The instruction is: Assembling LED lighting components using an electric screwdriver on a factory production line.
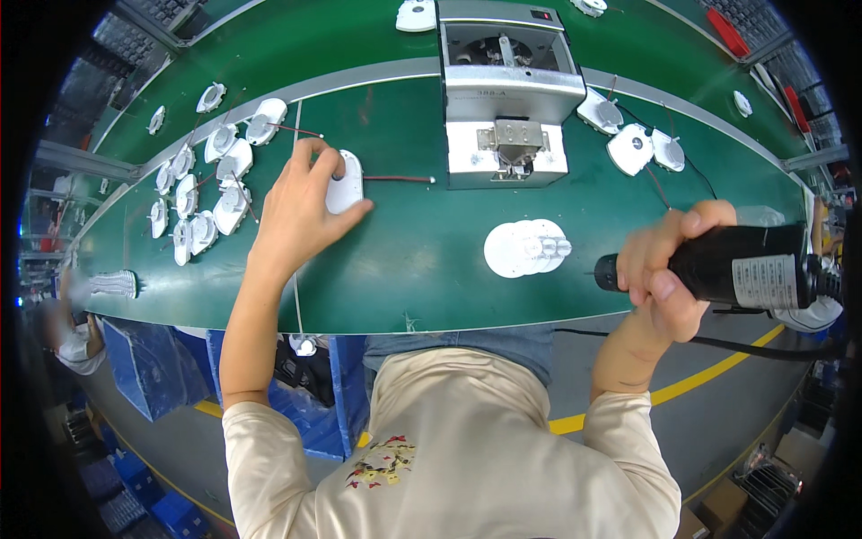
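Observation:
My left hand [305, 202] grips a flat white plastic part [346, 190] on the green bench, its thumb along the near edge and its fingers at the far left. From that part a thin red wire [395, 179] runs to the right, ending in a small white tip. In my right hand [664, 269], raised above the bench's right side, is a black electric screwdriver [741, 267], held nearly level. Its narrow nose points left, and a corrugated sleeve shows at its right end. A small stack of white round pieces with clear stems [525, 249] stands between my hands.
A silver screw feeder [512, 99] stands at the back, right of centre. Several white wired parts [232, 160] lie in a group on the left, others [630, 149] at the back right. Blue bins [154, 364] sit below the bench's front edge [431, 331]. A black cable [745, 349] hangs at right.

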A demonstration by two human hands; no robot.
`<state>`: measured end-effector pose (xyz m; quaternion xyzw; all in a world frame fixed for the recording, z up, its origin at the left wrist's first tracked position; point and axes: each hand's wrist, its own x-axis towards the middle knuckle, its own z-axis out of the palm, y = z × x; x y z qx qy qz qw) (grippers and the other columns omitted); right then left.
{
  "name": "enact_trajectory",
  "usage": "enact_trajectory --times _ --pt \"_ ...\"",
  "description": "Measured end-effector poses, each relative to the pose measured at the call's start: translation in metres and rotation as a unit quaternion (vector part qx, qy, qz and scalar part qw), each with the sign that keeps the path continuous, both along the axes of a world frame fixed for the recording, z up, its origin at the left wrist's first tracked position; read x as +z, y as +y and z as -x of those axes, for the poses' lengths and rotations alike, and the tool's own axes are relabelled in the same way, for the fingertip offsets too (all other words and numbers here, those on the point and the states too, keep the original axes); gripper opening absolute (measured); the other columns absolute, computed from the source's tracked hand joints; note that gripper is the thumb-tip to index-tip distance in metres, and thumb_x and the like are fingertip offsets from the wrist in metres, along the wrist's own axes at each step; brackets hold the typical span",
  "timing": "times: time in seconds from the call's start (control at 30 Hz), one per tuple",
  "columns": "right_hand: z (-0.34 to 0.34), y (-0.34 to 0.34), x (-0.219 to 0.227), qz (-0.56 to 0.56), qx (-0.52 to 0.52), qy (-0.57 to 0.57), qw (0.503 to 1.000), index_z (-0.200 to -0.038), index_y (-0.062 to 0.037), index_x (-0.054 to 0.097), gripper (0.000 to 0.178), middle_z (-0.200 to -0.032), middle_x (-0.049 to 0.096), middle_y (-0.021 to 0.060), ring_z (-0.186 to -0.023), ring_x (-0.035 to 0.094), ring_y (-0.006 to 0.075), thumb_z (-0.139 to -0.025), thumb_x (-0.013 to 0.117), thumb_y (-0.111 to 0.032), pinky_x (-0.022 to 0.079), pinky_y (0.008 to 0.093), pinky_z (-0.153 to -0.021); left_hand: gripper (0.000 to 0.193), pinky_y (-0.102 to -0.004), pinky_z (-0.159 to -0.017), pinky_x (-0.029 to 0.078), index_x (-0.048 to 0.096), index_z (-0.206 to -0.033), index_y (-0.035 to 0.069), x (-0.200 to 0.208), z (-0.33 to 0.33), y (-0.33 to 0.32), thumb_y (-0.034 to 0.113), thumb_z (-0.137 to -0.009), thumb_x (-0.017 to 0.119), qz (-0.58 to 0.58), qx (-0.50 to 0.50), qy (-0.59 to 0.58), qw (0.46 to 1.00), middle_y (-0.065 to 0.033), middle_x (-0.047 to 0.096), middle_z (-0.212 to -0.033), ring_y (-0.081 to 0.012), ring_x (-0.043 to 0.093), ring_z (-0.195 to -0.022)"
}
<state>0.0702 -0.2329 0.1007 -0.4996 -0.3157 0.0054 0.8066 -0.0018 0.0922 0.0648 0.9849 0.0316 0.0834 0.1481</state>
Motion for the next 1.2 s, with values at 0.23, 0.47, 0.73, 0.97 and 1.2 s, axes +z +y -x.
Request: enact_trajectory --times 0.23,0.47,0.73,0.97,1.2 --pt "-0.005 -0.005 -0.002 0.030 0.007 -0.033 0.999 -0.107 -0.0023 0.038 0.045 -0.057 0.045 0.0043 -0.039 0.041 0.0116 -0.069 0.062 -0.004 0.040 0.0261 -0.041 0.037 -0.0360 -0.082 0.048 0.055 -0.086 0.006 0.001 0.023 -0.004 -0.008 -0.052 0.063 0.112 -0.019 -0.112 0.987 -0.0134 0.046 -0.111 -0.0304 0.057 -0.097" --pt "-0.007 0.005 -0.001 0.037 0.035 -0.049 0.997 -0.110 -0.0038 0.037 0.045 -0.060 0.045 0.0050 -0.040 0.044 0.0125 -0.070 0.059 -0.004 0.040 0.0270 -0.040 0.033 -0.0386 -0.076 0.053 0.062 -0.092 0.007 -0.027 0.008 -0.098 -0.006 -0.062 0.061 0.266 -0.265 0.007 0.927 -0.0117 0.046 -0.119 -0.0322 0.056 -0.106" --pt "-0.007 -0.002 -0.005 0.030 0.062 -0.071 0.995 -0.111 -0.0046 0.038 0.047 -0.061 0.047 0.0052 -0.041 0.046 0.0134 -0.070 0.060 -0.003 0.042 0.0276 -0.042 0.036 -0.0406 -0.086 0.051 0.063 -0.099 0.008 -0.043 -0.005 -0.121 -0.006 -0.066 0.063 0.193 -0.316 -0.044 0.928 -0.0110 0.050 -0.120 -0.0342 0.050 -0.119" --pt "-0.012 -0.003 -0.007 0.023 0.070 -0.076 0.994 -0.113 -0.0048 0.038 0.047 -0.061 0.047 0.0045 -0.042 0.047 0.0133 -0.073 0.062 -0.004 0.043 0.0272 -0.043 0.029 -0.0411 -0.086 0.049 0.066 -0.095 0.011 -0.042 -0.006 -0.128 0.005 -0.067 0.070 0.139 -0.292 -0.079 0.943 -0.0100 0.054 -0.117 -0.0322 0.055 -0.111" --pt "-0.025 0.019 0.003 -0.035 0.100 -0.088 0.990 -0.129 -0.0048 0.032 0.052 -0.066 0.045 0.0038 -0.045 0.044 0.0123 -0.082 0.055 -0.008 0.042 0.0284 -0.048 0.023 -0.0392 -0.076 0.048 0.065 -0.086 0.010 -0.052 -0.008 -0.133 0.015 -0.066 0.076 0.150 -0.273 -0.119 0.943 -0.0093 0.055 -0.112 -0.0291 0.057 -0.101"
